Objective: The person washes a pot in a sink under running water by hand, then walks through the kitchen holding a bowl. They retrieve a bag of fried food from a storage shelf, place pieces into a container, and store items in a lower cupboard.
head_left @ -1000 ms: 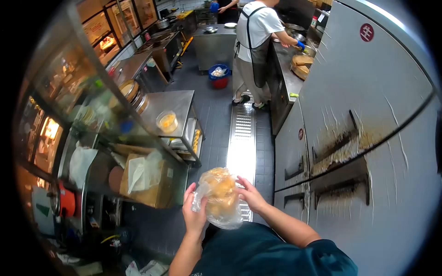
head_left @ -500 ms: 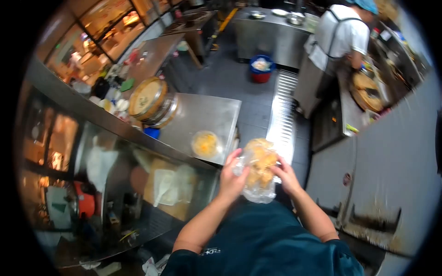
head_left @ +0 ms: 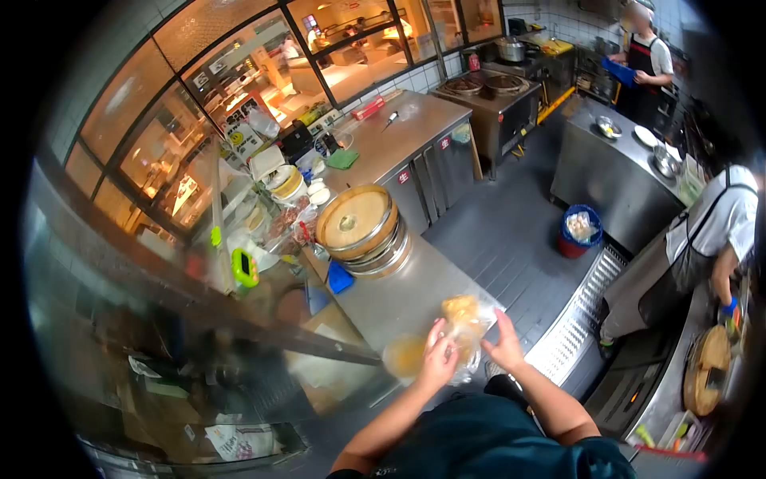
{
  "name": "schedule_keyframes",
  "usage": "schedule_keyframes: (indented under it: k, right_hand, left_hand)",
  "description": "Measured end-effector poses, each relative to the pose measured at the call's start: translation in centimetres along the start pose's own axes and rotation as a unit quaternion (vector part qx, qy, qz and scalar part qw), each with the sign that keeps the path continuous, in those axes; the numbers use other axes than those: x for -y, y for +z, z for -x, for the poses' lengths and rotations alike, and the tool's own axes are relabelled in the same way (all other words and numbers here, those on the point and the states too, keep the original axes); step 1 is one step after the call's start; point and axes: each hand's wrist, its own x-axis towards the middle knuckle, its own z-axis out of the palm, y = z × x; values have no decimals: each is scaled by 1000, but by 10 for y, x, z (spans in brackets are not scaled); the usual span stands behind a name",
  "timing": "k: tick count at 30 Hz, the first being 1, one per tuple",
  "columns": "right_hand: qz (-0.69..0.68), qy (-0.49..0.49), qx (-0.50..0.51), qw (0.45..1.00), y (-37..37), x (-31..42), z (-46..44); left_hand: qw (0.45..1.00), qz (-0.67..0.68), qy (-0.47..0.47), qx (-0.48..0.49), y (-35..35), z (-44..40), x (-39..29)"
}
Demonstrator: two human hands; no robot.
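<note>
A clear plastic bag of golden-yellow food pieces [head_left: 464,315] is held up in front of my body; I cannot tell exactly what the food is. My left hand [head_left: 439,356] grips the bag's near left side, its fingers curled together. At the bag's right edge, my right hand [head_left: 503,343] pinches the plastic between thumb and fingers. Left of my left hand, a round clear container with yellow contents [head_left: 404,355] stands near the corner of the steel table [head_left: 391,307]. The bag partly hides that corner.
Stacked bamboo steamers [head_left: 357,223] stand farther back on the table, with a blue object [head_left: 341,276] beside them. A blue-lined bin [head_left: 580,231] and a floor grate [head_left: 578,323] lie beyond. At right, a co-worker [head_left: 686,239] leans over a counter with a round chopping board [head_left: 707,367].
My view has swung left and up, showing more of the window and back kitchen. Both hands still hold the bag, now beside the table corner, nearer the round container.
</note>
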Motion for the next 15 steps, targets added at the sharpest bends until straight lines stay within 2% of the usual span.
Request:
schedule_keyframes:
  k: [4,7,10,13,15]
  right_hand:
    - [11,-218,98,971,-12,-28,-67]
    - [-19,-303,202,931,-4,-47,-99]
    - [-5,-298,235,925,-4,-41,-119]
    - [-75,-273,205,937,0,-42,-134]
    - [-122,-215,213,945,-3,-41,-140]
  left_hand:
    - [994,-86,-63,-7,43,-11,31]
    - [990,-106,-91,-24,47,-23,19]
    - [982,-118,-132,-61,49,-29,14]
    - [966,-163,-176,-93,46,-30,22]
    - [961,-163,-166,-148,45,-31,41]
